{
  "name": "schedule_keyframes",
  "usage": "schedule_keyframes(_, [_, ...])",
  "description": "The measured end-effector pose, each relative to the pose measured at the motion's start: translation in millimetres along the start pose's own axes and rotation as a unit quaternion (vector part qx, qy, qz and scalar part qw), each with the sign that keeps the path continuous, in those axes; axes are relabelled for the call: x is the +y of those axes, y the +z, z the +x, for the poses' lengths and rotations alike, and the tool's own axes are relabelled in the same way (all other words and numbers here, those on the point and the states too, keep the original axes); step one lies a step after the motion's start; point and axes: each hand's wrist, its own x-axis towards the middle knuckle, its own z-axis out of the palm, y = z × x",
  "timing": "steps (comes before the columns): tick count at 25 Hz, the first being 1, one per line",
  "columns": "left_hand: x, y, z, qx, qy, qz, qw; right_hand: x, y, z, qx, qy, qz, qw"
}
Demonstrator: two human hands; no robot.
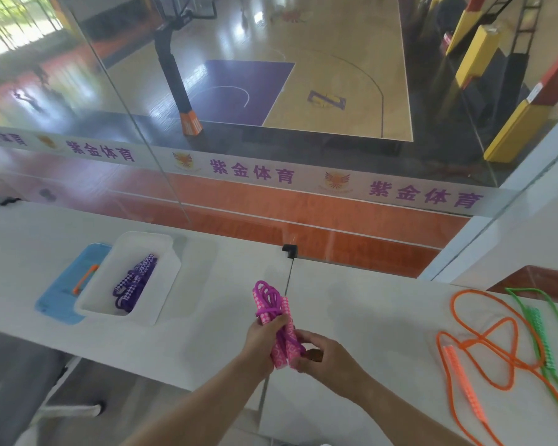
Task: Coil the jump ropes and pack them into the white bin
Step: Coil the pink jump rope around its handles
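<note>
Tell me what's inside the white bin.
The white bin holds one coiled purple jump rope with patterned handles. Its near wall hides part of the bin floor.

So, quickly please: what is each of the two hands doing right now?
Left hand: grips the coiled pink jump rope around its bundled handles.
Right hand: fingers curled, pinching the lower end of the same bundle.

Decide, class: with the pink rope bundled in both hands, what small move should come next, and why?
Probably carry the pink jump rope leftward and lay it in the white bin. It already looks coiled against its handles, gripped by the left hand and right hand, and the purple rope lies in the bin already. The orange rope and green rope still lie loose.
</note>
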Motion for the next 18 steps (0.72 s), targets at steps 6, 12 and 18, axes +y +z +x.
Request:
schedule_keyframes(6, [18, -52, -2, -0.023, 0.007, 0.009, 1.0, -6, 36, 27, -0.034, -0.021, -0.071, 0.997])
schedule_keyframes(12, [39, -79, -19, 0.009, 0.04, -0.036, 0.999, -28, 51, 55, -0.025, -0.096, -0.08, 0.992])
schedule_keyframes(18, [90, -142, -27, -0.046, 0.033, 0.072, 0.996, -67, 84, 109, -0.008, -0.116, -0.077, 0.99])
